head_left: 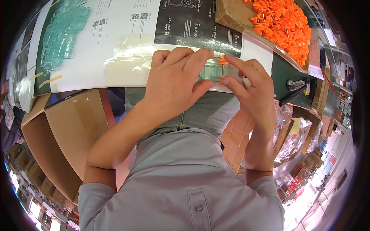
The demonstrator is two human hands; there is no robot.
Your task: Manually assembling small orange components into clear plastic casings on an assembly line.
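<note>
An orange-ended metal pin (222, 70) was apparently being fitted to a clear green plastic piece (209, 72); careful alignment seemed called for next. The pin was pinched between the right hand's (254, 81) thumb and forefinger; just left, the piece was held by the palm-down left hand's (173, 79) spread thumb and fingers.

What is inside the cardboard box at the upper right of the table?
Orange plastic parts are heaped inside the cardboard box; the bottom beneath the heap is covered, so it cannot be seen.
</note>
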